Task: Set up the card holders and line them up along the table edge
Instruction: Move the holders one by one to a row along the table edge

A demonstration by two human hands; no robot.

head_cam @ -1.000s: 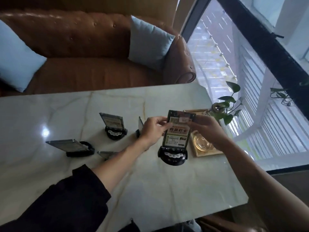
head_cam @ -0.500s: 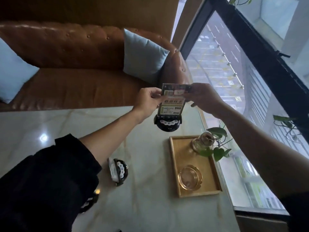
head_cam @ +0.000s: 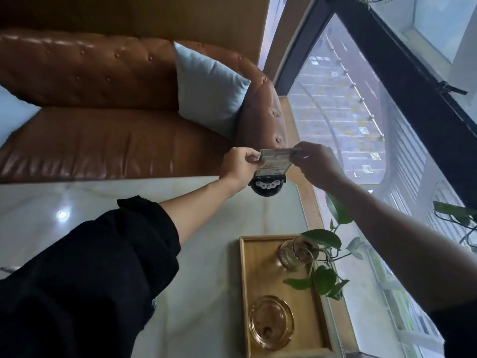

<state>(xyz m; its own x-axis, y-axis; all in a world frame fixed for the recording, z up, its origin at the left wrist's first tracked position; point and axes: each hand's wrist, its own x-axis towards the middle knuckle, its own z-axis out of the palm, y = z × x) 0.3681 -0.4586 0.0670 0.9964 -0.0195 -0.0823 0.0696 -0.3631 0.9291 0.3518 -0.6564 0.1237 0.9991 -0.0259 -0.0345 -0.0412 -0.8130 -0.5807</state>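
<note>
A card holder (head_cam: 268, 186) with a round black button base and an upright clear panel carrying a printed card stands at the far right corner of the marble table (head_cam: 232, 210), by the far edge. My left hand (head_cam: 238, 165) pinches the panel's upper left corner. My right hand (head_cam: 316, 162) pinches its upper right corner. Whether the base touches the table I cannot tell. The other card holders are hidden under my left sleeve or out of frame.
A wooden tray (head_cam: 245, 293) lies near the window side, holding a glass vase with a leafy plant (head_cam: 296, 251) and an amber glass ashtray (head_cam: 271, 321). Beyond the table is a brown leather sofa (head_cam: 103, 140) with a light blue cushion (head_cam: 209, 91). A window (head_cam: 348, 99) is on the right.
Both hands carried the card holder from the middle of the table out to the far right corner. My view tilted forward, so the other holders dropped out of sight.
</note>
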